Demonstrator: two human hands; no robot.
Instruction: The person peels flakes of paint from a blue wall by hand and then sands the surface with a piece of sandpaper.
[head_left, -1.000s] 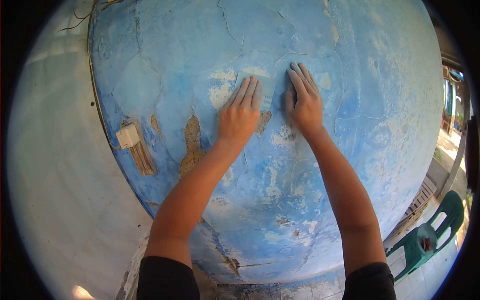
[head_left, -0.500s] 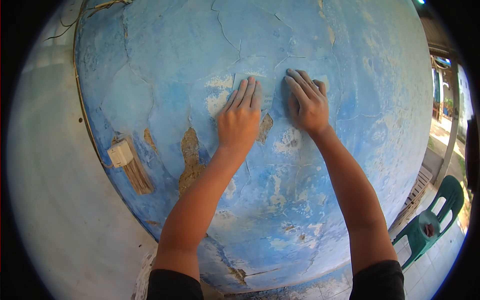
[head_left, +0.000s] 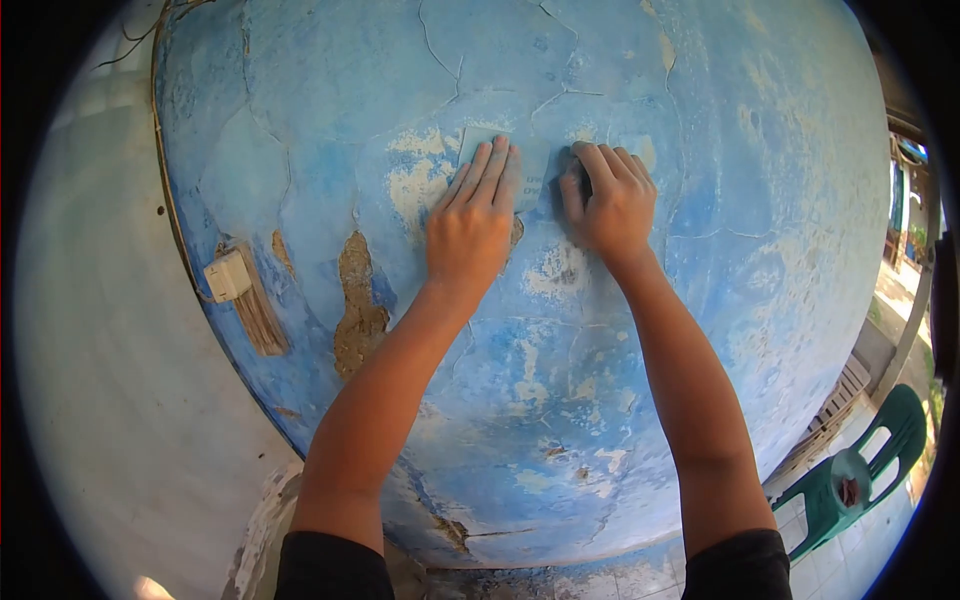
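My left hand (head_left: pixel 472 215) presses a grey-green sheet of sandpaper (head_left: pixel 533 186) against a blue, peeling wall (head_left: pixel 560 90). Its fingers lie straight and close together, and print shows on the sheet beside them. To the right, my right hand (head_left: pixel 612 205) has its fingers bent and its thumb drawn in, at what looks like the sheet's far end; the fingertips are partly hidden. Grey dust coats the fingers of both hands. Just below the left hand, a small brown patch of bare plaster (head_left: pixel 515 240) is mostly covered.
A white electrical box (head_left: pixel 228 275) sits on a wooden strip (head_left: pixel 262 325) at the left. Bare plaster (head_left: pixel 358 305) shows through the paint nearby. At the lower right stands a green plastic chair (head_left: pixel 835 495) with a brownish thing on its seat.
Both hands and the sandpaper have shifted slightly right across the wall, and the left hand covers more of the small brown patch. My right fingers are more bent. The view has shifted slightly.
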